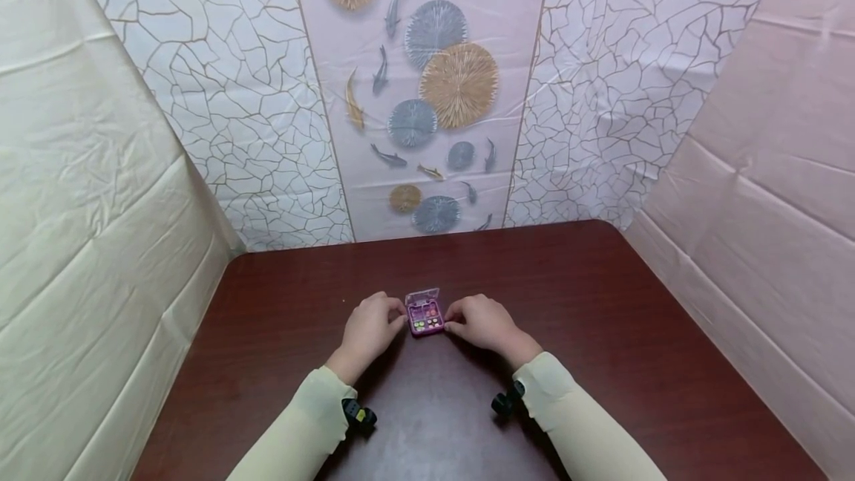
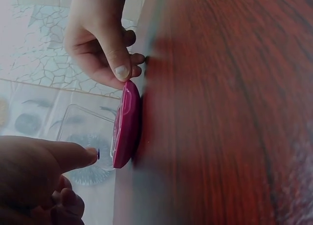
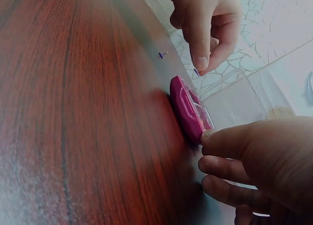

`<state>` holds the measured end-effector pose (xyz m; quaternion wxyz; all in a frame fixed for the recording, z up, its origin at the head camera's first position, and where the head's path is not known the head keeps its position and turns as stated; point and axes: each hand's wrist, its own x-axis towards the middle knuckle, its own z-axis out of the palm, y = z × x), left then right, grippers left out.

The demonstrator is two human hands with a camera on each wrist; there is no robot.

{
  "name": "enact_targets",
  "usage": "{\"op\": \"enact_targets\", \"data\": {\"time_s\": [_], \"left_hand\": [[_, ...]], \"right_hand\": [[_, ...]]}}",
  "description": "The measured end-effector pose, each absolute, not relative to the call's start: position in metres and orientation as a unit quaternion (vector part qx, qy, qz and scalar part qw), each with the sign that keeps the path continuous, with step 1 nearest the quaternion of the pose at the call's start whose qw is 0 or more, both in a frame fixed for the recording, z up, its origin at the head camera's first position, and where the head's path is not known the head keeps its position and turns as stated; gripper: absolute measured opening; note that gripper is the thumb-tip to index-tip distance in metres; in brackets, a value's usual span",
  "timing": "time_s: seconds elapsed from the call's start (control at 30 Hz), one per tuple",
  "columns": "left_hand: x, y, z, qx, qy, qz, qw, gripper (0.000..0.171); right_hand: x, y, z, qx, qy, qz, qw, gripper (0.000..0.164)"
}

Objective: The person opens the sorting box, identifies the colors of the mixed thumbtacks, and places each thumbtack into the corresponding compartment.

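Note:
A small magenta case [image 1: 427,332] lies on the table between the hands, its clear hinged lid [image 1: 422,294] raised at the far side. Its compartments hold several tiny yellow-green, white and red pieces. My right hand [image 1: 485,321] pinches the case's right end between thumb and fingers. Just off the left end, my left hand [image 1: 375,321] holds a blue thumbtack [image 3: 196,72] between thumb and forefinger, near the case's open top. Another blue thumbtack [image 3: 162,55] rests on the table beyond the case in the right wrist view, pin sticking out.
The dark red wooden table [image 1: 534,273] has rounded far corners. A patterned cloth [image 1: 434,169] hangs behind it, and pale cloth drapes both sides. Each sleeved wrist wears a small black camera [image 1: 361,416].

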<state>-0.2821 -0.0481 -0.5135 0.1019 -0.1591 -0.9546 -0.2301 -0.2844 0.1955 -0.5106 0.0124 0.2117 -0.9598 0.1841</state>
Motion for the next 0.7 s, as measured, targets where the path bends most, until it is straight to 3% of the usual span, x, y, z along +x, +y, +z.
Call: {"op": "enact_targets", "data": {"time_s": [0.7], "left_hand": [[-0.293,-0.033,-0.512,-0.16,-0.961,-0.208,0.086,0.007]], "right_hand": [[-0.283,0.2,-0.515,0.226,-0.954,0.198,0.004,0.009]]}}
